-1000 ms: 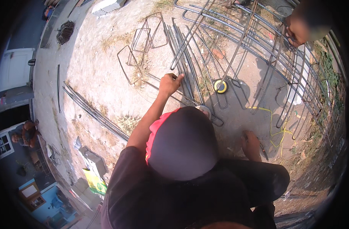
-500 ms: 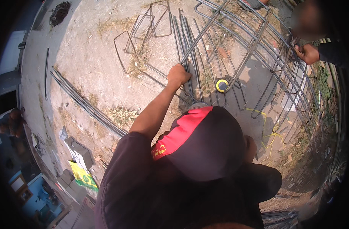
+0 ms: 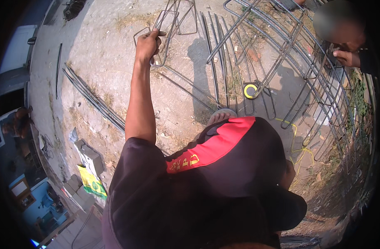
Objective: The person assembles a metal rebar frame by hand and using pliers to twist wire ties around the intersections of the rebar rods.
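A narrow loop of bent brown steel rod (image 3: 168,42) is held in the left hand (image 3: 147,47), the fingers curled closely on its side. Since a rectangular loop of thin brown rod (image 3: 186,33) is set close beside it, the two could be snagged by a sideways pull. If the held loop were swung low, the bare toes (image 3: 223,115) could be scraped. Farther right, the round yellow-and-black tape measure (image 3: 250,90) could be knocked if the long brown rod (image 3: 277,62) beside it were shifted. The right hand (image 3: 288,174) is mostly hidden by black-and-red clothing (image 3: 223,145); its grip cannot be told.

At far left, the yard is edged by a building with a white panel (image 3: 17,47). Pale, dusty ground (image 3: 115,58) is dotted with dry, straw-coloured grass (image 3: 136,18); at right it is covered by a curved steel-rod cage (image 3: 308,47), where a co-worker's hand (image 3: 345,58) is seen.
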